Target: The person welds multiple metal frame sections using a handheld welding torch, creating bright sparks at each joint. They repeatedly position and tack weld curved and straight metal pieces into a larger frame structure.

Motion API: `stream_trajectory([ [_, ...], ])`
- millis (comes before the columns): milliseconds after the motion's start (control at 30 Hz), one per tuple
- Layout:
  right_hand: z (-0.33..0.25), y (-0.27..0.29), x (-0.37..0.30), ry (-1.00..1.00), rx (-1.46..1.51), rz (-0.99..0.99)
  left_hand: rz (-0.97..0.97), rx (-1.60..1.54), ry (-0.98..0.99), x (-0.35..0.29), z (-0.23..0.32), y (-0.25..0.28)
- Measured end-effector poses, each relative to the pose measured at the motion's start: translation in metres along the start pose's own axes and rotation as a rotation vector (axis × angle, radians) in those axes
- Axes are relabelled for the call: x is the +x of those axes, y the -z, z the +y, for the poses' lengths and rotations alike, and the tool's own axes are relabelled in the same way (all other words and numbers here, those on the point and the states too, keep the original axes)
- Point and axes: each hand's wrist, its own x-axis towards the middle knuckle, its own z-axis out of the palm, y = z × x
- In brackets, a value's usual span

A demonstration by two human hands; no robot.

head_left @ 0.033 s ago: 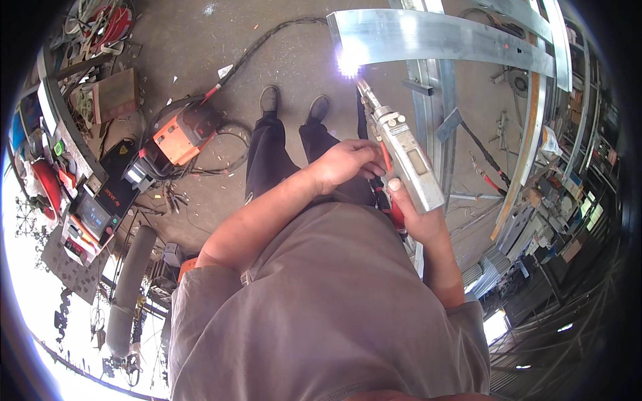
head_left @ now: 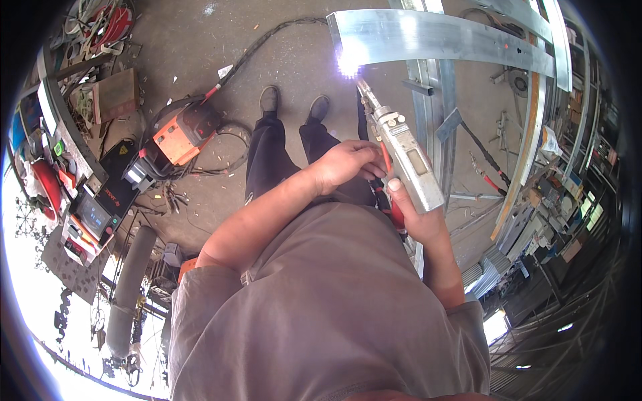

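Observation:
My right hand (head_left: 413,207) is wrapped round a silver handheld welding gun (head_left: 402,150), thumb on its near left side. The gun points away and slightly left. At its nozzle a bright violet-white glare (head_left: 348,65) burns on the near edge of a shiny sheet-metal beam (head_left: 441,41), close to the beam's left end. The glare hides the exact contact point. My left hand (head_left: 351,164) is closed against the gun's left side, beside an orange-red strip (head_left: 386,156); its fingertips are partly hidden there.
An orange and black machine (head_left: 184,137) with thick cables stands on the floor at left. Nearby are a control unit with a screen (head_left: 92,215) and a grey cylinder (head_left: 130,294). Metal frame rails (head_left: 535,127) run along the right. A dark cable (head_left: 267,37) crosses the floor ahead.

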Motion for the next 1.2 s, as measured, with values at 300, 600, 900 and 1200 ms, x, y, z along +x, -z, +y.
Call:
stream_trajectory([
  [300,-0.002,-0.003,-0.002,-0.047,0.056,0.007,-0.008,-0.006,0.015,-0.006,0.003,-0.002],
  [600,0.000,-0.001,-0.007,-0.077,0.058,-0.018,-0.038,0.034,-0.007,-0.005,-0.004,0.000],
  [900,0.015,0.001,-0.031,-0.058,0.183,0.072,-0.269,0.451,0.118,-0.034,0.011,-0.011],
  [1200,0.007,0.010,-0.002,0.203,0.047,0.322,-1.024,1.388,-0.025,-0.013,-0.091,-0.103],
])
